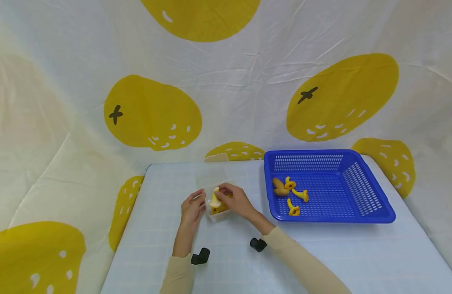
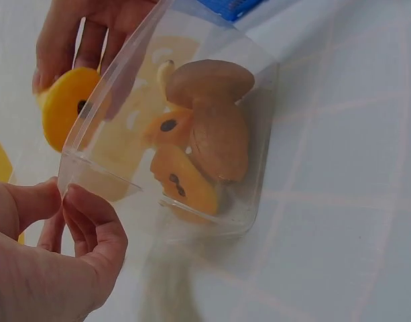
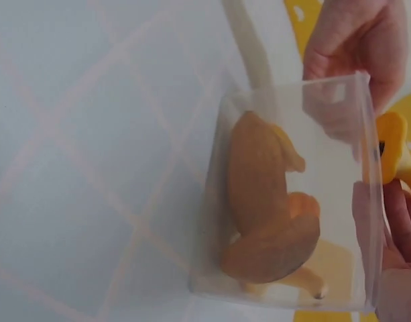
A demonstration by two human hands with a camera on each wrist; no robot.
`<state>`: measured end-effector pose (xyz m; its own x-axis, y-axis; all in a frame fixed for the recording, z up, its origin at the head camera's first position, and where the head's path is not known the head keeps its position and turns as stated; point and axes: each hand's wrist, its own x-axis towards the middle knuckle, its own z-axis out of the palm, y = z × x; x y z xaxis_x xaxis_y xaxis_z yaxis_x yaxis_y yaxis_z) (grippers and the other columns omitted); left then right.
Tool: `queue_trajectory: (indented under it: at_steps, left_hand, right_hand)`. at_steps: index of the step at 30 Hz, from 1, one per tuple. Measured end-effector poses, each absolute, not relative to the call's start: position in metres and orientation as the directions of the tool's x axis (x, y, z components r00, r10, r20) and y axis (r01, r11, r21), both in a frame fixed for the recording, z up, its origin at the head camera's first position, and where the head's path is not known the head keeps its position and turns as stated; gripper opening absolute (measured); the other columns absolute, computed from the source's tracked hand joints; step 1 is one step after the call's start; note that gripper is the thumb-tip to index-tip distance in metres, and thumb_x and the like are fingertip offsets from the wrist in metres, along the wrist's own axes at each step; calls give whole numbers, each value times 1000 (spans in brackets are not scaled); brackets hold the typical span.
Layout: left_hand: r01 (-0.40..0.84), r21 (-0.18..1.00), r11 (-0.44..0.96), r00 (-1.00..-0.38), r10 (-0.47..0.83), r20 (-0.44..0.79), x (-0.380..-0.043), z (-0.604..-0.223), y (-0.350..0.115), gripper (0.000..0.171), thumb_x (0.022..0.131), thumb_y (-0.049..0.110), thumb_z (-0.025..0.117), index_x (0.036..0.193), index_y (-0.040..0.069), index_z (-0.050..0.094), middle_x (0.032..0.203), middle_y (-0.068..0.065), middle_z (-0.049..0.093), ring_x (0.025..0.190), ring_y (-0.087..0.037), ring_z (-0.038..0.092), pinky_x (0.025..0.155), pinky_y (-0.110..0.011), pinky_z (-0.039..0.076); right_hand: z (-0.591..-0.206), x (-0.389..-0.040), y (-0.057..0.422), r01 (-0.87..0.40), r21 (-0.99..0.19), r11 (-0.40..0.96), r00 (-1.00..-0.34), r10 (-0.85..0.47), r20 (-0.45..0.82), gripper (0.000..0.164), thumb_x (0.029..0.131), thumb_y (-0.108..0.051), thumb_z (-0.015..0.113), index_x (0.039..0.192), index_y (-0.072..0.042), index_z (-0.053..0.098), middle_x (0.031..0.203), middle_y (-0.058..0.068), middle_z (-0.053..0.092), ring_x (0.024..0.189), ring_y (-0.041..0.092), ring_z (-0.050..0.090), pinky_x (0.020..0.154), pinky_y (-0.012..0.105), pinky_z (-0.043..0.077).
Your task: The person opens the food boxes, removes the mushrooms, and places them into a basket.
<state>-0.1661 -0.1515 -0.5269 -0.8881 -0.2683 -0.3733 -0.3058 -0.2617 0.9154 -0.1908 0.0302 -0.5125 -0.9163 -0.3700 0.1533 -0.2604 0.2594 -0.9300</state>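
Observation:
A clear plastic box [image 1: 218, 216] stands on the table, holding brown mushrooms [image 2: 218, 137] and yellow mushrooms [image 2: 185, 181]. Thumb and forefinger of my left hand [image 1: 192, 209] pinch the box's rim at its left corner, as the left wrist view shows. My right hand [image 1: 238, 200] grips a yellow chanterelle-like mushroom [image 1: 215, 197] by the stem, cap down, over the box's opening. In the right wrist view this mushroom's cap [image 3: 391, 144] shows just beyond the rim, with the right fingers [image 3: 398, 215] beside it.
To the right stands a blue perforated basket [image 1: 330, 219] with several yellow mushrooms [image 1: 293, 209] and a brown one [image 1: 281, 188] at its left side. The clear lid [image 1: 211, 175] lies raised behind the box. A patterned cloth [image 1: 240, 102] hangs along the table's back edge.

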Motion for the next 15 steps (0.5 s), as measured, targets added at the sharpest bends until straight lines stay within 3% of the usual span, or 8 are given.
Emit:
queue_trajectory:
  at_steps: [8,15]
  left_hand:
    - [-319,916,-244,-883,-275,-381,-165,-526,-151,41,102,18,67,138,0,60,116,-12,65,101,-21,59,73,-21,51]
    - [-327,914,-242,-881,-273,-387,-167,-528,-151,43,102,21,68,139,1,61,118,-14,64,101,-23,59,73,-20,52]
  right_hand:
    - [-503,-188,46,-96,-984,152,-932,-360,35,27,105,-23,62,121,-1,67,109,11,70,101,23,71,86,33,59]
    - [-484,-185,67,-60,-993,99,-946,-324,24,27,105,-16,62,125,3,62,107,17,71,96,24,71,85,37,60]
